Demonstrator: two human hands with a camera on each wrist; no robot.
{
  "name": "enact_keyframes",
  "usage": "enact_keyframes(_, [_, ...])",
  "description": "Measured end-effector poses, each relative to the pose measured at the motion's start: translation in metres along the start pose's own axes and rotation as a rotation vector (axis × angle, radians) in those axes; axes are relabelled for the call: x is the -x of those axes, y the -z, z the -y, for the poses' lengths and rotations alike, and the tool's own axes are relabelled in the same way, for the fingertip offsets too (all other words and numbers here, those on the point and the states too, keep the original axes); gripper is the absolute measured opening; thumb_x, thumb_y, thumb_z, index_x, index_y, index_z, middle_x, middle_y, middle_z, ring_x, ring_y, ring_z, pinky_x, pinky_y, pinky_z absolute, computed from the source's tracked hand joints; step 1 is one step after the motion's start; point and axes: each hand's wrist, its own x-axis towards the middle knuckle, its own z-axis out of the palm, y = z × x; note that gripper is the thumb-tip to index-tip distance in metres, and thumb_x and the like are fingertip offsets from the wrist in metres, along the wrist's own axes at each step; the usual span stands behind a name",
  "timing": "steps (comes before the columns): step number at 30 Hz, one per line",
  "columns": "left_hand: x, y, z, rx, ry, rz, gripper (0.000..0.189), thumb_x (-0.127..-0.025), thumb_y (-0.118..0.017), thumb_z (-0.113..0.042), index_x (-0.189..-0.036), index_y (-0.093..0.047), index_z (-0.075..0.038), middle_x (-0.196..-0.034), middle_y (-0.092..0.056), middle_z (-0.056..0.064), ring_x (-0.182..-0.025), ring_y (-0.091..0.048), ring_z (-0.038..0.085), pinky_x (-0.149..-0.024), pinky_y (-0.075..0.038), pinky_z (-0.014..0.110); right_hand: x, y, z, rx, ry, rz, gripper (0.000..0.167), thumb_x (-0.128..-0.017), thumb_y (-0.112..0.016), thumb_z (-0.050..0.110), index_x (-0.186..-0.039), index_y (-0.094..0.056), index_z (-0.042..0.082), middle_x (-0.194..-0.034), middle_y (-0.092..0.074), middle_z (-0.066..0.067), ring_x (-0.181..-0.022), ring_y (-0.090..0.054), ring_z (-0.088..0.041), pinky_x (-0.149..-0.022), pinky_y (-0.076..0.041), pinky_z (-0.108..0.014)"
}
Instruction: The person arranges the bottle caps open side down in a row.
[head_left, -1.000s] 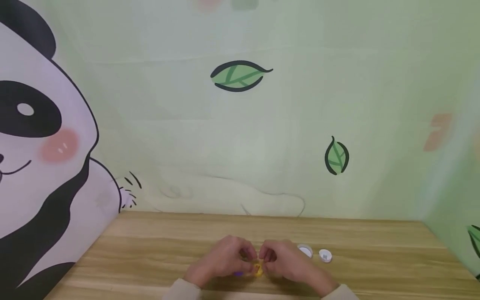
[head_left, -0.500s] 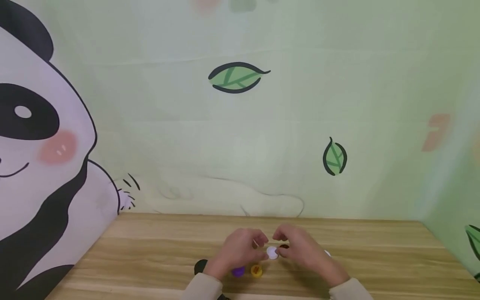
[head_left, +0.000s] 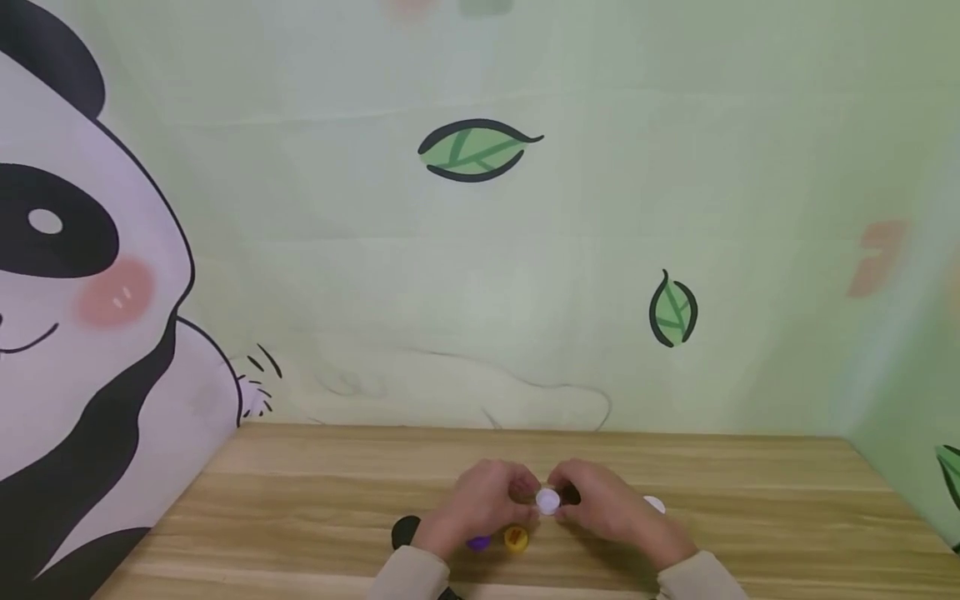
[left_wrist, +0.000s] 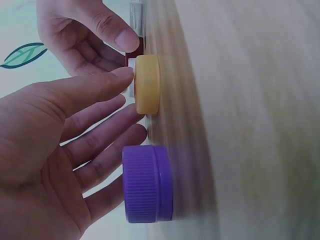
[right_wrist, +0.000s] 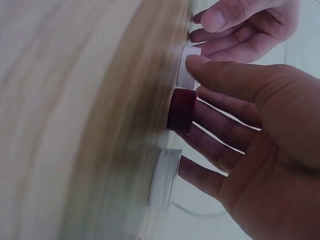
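A small round white bottle cap [head_left: 547, 501] stands on the table between my two hands. Thumb and fingers of my left hand [head_left: 491, 498] pinch its left edge. From the other side my right hand [head_left: 600, 500] pinches it, the thumb lying over its rim in the right wrist view. A dark red cap [right_wrist: 182, 110] is beside the white one, in front of my right fingers. Close to my left hand are a yellow cap [left_wrist: 148, 85] and a purple ribbed cap [left_wrist: 145, 185]. The fingertips behind the caps are partly hidden.
A silvery-white lid [right_wrist: 165, 180] stands near my right little finger. Another white cap [head_left: 655, 505] shows behind the right hand. A black round cap [head_left: 406, 532] is left of my left wrist. The wooden table [head_left: 315, 475] meets a printed cloth backdrop [head_left: 360, 275].
Both hands have left the yellow cap and moved right and away to the white cap. Over the last half second they closed in on it, and it shifted slightly.
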Motion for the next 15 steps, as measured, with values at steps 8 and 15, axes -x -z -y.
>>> enact_keyframes(8, [0.0012,-0.0004,0.001,0.041,-0.01,0.013,0.027,-0.085,-0.09,-0.013,-0.108,-0.078,-0.009,-0.099,-0.079,-0.001,-0.092,-0.073,0.01,-0.086,-0.055,0.027,-0.0033,-0.0051,-0.0034,-0.018,-0.016,-0.001,0.022,-0.086,-0.085,0.0,-0.102,-0.069,0.005,-0.097,-0.066,0.002,-0.091,-0.063,-0.018,-0.08,-0.054,-0.034])
enact_keyframes(15, [0.0011,-0.0002,0.0024,0.035,-0.037,0.008,0.026,-0.084,-0.091,-0.012,-0.107,-0.079,-0.008,-0.098,-0.08,0.0,-0.091,-0.073,0.009,-0.085,-0.055,0.026,-0.0063,-0.0059,-0.0023,-0.009,-0.016,0.0,0.021,-0.087,-0.084,0.001,-0.103,-0.071,0.006,-0.096,-0.067,0.002,-0.09,-0.062,-0.016,-0.078,-0.054,-0.034])
